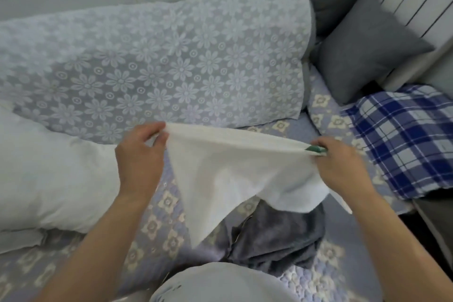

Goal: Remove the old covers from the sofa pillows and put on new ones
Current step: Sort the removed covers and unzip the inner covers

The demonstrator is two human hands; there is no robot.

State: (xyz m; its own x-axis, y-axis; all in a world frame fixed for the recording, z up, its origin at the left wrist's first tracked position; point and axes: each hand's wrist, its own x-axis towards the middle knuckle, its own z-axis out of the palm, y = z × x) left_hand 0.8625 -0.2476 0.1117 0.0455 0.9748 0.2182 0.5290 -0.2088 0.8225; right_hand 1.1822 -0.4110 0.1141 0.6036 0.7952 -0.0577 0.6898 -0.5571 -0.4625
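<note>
left hand [141, 154] + right hand [340, 167] pinch white cover [232, 167] top edge (taut) | green tag, perhaps

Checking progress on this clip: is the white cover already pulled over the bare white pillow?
No: both hands, left hand and right hand, hold the white cover stretched in the air, apart from the bare white pillow.

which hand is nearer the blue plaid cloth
Right. The right hand pinches the white cover just beside the blue plaid cloth; the left hand holds the cover's far end.
</note>
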